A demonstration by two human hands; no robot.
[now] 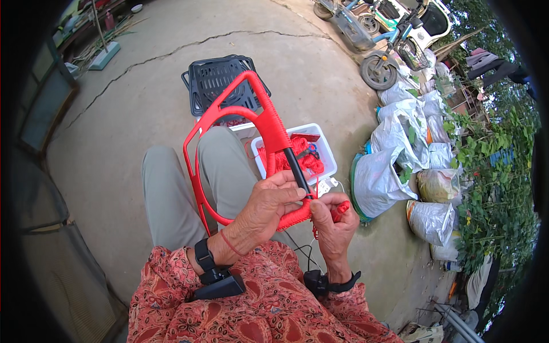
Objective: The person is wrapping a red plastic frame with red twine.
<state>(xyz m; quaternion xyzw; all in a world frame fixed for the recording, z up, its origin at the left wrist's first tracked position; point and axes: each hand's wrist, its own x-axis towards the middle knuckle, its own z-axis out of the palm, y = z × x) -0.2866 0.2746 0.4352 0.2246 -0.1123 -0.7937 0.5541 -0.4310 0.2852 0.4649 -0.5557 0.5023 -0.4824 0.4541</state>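
Note:
A red frame (pixel 273 128) with an oval loop and a pointed end rests over my knees. Red cord is wound tightly round its side bar, leaving a black stretch (pixel 295 168) bare between two wrapped parts. My left hand (pixel 266 206) is closed round the bar, thumb and fingers at the lower end of the black stretch. Beside it, my right hand (pixel 334 228) is closed on red cord, with a small red bundle (pixel 342 209) showing at its fingers. Some cord dangles below the bar. The fingertips partly hide where cord meets bar.
A white plastic basket (pixel 330 154) of red cord stands by my knee. Beyond it sits a black slatted plastic item (pixel 220 80). Silver planting bags (pixel 377 180) line the right, near plants. An electric bike (pixel 380 68) is parked far right. Cables run beneath my hands.

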